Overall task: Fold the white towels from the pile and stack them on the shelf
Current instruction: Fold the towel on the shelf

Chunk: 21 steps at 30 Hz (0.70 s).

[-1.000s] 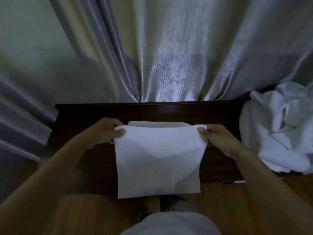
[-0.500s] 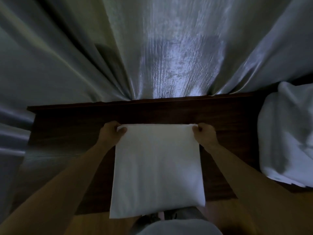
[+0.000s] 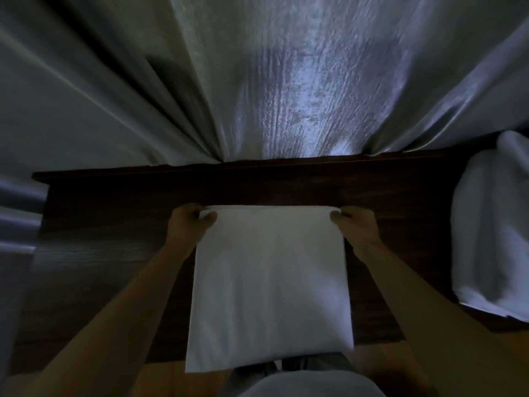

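On the dark wooden shelf [image 3: 114, 213], midway along its length, the white towel [image 3: 269, 285] lay spread flat as a folded rectangle. Its far edge ran parallel to the shelf's back edge, and its near edge overhung the shelf's front edge toward your body. Your left hand [image 3: 187, 226] pinched the towel's far left corner, the thumb on top of the cloth and the fingers curled around the edge beneath. Your right hand [image 3: 353, 224] pinched the far right corner in the same manner, thumb on top. A second layer of cloth showed as a thin strip just beyond the top fold, between your two hands. Both forearms ran along the towel's two side edges, the cloth lying between them. At the right end of the shelf, well apart from the folded towel, the pile of unfolded white towels [image 3: 492, 230] rested in a loose heap reaching to the front edge. Behind the shelf's back edge a silvery curtain [image 3: 286, 81] hung in deep folds, touching or just meeting that edge. The view was dim and slightly blurred, so finer creases in the cloth could not be told.
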Each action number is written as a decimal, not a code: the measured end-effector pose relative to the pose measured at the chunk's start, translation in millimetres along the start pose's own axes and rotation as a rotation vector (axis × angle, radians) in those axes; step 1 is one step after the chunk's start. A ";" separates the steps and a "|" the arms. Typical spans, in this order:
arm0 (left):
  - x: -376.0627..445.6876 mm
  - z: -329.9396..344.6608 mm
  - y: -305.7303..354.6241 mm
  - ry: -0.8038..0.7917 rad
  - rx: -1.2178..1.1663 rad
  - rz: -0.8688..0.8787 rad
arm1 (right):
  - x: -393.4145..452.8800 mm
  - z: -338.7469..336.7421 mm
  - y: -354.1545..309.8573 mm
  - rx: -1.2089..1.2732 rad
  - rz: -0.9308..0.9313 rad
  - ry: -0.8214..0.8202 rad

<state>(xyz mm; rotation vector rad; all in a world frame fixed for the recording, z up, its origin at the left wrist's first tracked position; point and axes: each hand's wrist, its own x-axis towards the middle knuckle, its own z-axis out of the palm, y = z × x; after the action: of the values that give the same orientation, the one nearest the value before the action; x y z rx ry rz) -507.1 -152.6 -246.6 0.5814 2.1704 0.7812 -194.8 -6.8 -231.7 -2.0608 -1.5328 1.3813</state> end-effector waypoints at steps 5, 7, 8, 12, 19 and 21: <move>-9.0 -13.8 -1.8 -0.007 -0.022 0.097 | -8.3 -4.0 -1.0 0.088 -0.063 -0.029; -15.0 -22.7 -0.8 -0.046 -0.005 0.162 | -14.1 -6.4 -3.2 0.124 -0.093 -0.012; -19.2 -27.7 0.3 -0.062 0.008 0.197 | -17.8 -8.9 -5.1 0.134 -0.112 0.001; -37.4 -54.9 4.7 -0.074 -0.011 0.310 | -40.1 -29.6 -15.1 0.121 -0.199 0.024; -90.1 -108.4 26.4 -0.023 -0.052 0.453 | -95.1 -71.8 -43.9 0.199 -0.400 -0.007; -103.8 -120.6 32.7 -0.015 -0.084 0.459 | -105.9 -79.0 -51.0 0.247 -0.444 -0.015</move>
<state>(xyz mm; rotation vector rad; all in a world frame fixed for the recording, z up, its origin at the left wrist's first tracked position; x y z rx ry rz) -530.3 -234.7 -108.3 1.0578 2.0002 1.0966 -166.5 -47.4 -99.0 -1.4583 -1.6058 1.3311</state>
